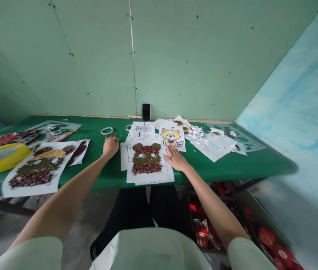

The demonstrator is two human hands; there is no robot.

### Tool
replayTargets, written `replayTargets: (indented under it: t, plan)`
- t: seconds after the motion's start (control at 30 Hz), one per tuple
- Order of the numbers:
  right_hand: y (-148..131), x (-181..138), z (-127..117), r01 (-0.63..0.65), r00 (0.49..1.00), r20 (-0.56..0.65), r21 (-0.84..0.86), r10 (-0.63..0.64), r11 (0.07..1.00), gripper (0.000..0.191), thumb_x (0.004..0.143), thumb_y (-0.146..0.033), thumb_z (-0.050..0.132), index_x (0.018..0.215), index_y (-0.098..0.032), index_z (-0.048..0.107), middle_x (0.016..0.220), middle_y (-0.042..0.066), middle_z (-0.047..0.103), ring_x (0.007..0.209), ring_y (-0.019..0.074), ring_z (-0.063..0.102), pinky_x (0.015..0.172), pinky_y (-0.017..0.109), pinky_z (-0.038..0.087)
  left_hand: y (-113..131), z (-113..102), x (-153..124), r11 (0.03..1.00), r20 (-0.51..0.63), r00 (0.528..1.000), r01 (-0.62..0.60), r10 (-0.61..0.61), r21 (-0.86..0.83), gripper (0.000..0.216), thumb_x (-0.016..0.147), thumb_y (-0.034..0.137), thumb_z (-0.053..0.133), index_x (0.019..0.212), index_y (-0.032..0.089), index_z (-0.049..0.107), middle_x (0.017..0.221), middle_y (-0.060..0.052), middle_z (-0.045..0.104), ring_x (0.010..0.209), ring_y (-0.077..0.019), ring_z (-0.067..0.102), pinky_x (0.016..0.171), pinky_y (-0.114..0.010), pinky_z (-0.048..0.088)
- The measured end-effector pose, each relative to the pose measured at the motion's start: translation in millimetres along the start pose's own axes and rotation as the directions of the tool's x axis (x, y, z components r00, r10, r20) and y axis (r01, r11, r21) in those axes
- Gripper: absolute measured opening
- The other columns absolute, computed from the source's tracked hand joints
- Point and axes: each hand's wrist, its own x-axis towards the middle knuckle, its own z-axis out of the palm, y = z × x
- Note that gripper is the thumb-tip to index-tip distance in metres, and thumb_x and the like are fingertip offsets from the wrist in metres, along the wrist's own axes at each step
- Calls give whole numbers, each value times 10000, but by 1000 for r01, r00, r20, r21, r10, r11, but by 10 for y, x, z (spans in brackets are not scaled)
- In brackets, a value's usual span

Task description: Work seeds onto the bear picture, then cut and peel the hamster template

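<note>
On the green counter (232, 165), right in front of the person, lies the bear sheet (146, 158), and it looks close to finished: the ears, head and body are packed with dark red and olive seeds, and only the two round eyes and a small patch at the muzzle show white paper. The right hand (176, 158) lies open and flat, palm down, on the right edge of that sheet. The left hand (110, 145) rests knuckles up with the fingers curled in, closed over the loose seeds (113, 135) scattered left of the sheet; whether it pinches any cannot be told. Counted out, there are two seed-filled bears, this one and the larger bear sheet (39, 165) lying well apart at the left. There is one coloured fox sheet (171, 137) just behind the right hand and one line drawing (142, 131) with no filling that can be seen. Two white rings (107, 130) lie near the seeds, one phone (146, 111) leans on the wall, and one yellow reel (1, 157) sits at the far left. Several cut-out sheets (217, 144) overlap at the right, too tangled to count
</note>
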Motion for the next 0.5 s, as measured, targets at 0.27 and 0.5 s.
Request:
replayTargets:
  t: [0.27,0.5]
  plan:
    - [243,-72,-148,89,813,-565,362,142,928,787,1147,-630,96,1728,-196,402,1639,197,591,1505,310,573,1200,500,492,-70,-55,-21,968,-63,969,230,-237,-105,290,849,120,522,830,199,801,1011,-152,833,1030,-328,750,967,-374,569]
    - [630,-279,-237,5,910,-411,163,63,987,516,1129,-626,346,1226,-214,641,958,97,758,849,279,718,801,406,580,-95,-39,-38,961,-55,967,241,-250,-136,289,876,126,510,800,202,778,1012,-150,830,1005,-319,748,951,-370,562]
